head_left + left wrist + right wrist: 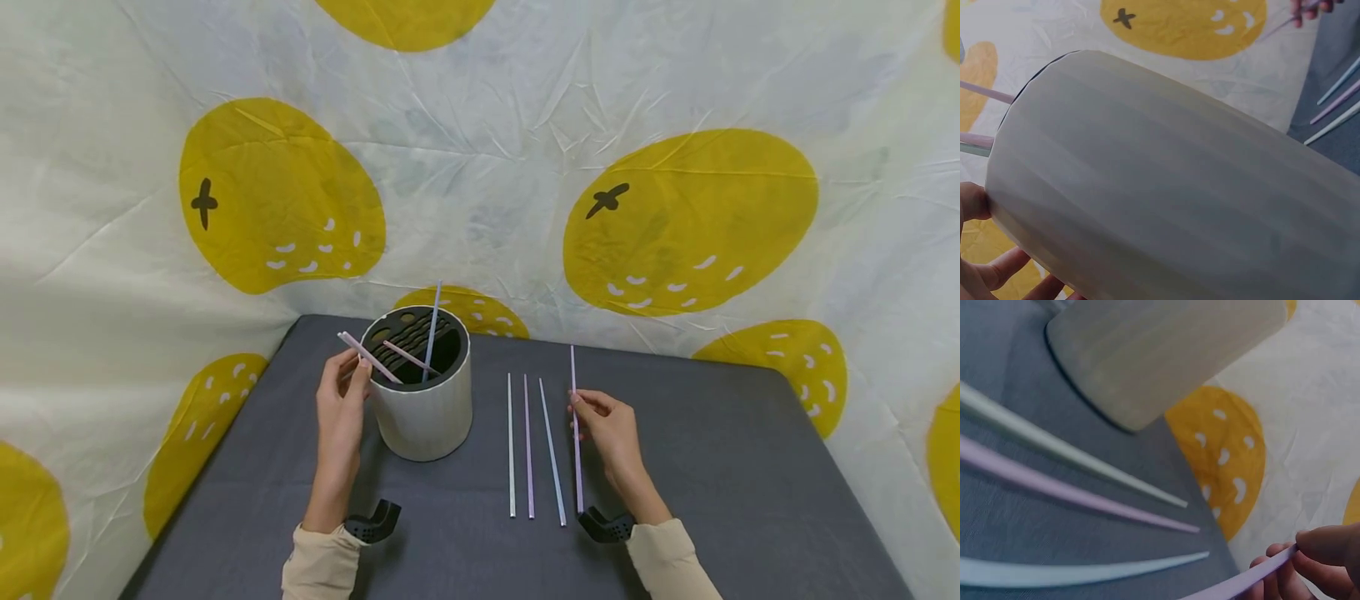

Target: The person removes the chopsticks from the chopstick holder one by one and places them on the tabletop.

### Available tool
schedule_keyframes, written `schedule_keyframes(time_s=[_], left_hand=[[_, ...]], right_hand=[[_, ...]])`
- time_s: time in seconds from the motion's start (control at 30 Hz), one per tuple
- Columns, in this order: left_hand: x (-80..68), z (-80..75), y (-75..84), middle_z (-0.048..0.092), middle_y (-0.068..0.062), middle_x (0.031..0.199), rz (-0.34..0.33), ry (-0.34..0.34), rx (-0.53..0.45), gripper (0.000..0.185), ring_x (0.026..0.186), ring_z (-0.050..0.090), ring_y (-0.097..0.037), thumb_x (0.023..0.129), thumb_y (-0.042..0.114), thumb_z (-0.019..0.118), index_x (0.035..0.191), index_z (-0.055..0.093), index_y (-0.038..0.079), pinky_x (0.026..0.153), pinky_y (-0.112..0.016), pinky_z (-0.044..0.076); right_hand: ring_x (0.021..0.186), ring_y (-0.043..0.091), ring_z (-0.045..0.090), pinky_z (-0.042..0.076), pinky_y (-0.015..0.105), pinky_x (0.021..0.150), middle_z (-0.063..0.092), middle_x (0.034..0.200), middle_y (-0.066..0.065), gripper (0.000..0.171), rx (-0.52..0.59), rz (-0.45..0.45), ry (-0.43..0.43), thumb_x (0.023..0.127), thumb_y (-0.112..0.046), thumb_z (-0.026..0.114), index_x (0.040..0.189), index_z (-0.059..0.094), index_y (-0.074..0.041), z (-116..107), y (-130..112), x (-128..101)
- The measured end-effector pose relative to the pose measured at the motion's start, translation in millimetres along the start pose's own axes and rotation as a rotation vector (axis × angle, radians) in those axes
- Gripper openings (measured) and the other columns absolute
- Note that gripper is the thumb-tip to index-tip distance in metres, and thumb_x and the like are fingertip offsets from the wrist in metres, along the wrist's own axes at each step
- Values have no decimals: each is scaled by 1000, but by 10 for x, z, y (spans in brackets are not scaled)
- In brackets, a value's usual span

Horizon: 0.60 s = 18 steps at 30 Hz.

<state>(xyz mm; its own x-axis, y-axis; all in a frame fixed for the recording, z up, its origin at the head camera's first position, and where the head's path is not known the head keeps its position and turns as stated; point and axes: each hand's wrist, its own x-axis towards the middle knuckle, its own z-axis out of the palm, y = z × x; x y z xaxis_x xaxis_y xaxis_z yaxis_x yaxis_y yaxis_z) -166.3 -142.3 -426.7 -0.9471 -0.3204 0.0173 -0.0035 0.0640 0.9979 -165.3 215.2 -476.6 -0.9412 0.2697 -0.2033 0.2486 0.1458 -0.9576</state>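
**Straws into holder: three in, four out**

Left hand pinching pink straw at rim of holder, near desk's far left corner. Right hand pinching purple straw off desk. Two already slotted; three loose straws remaining mid-desk.

You've got a dark grey tabletop w/ three loose straws lying side by side, approx. parallel. Behind & at both sides hangs a white cloth w/ yellow fruit prints.
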Motion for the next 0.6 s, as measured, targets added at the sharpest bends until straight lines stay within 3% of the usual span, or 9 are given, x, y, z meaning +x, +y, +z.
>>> schedule_keyframes(time_s=[0.2,0.6], left_hand=[[4,2,2,53,-10,142,13,0,-1,44,120,54,-15,109,34,53,146,51,10,103,-36,46],[7,4,-6,52,-10,143,8,3,-3,44,121,53,-17,109,34,53,145,51,10,104,-38,45]], right_hand=[[72,10,65,58,25,61,76,95,9,31,-91,4,-15,101,-11,67,128,69,5,-7,176,26],[72,14,64,60,26,60,74,100,18,30,-60,17,-15,101,-6,66,128,66,7,103,297,-11]])
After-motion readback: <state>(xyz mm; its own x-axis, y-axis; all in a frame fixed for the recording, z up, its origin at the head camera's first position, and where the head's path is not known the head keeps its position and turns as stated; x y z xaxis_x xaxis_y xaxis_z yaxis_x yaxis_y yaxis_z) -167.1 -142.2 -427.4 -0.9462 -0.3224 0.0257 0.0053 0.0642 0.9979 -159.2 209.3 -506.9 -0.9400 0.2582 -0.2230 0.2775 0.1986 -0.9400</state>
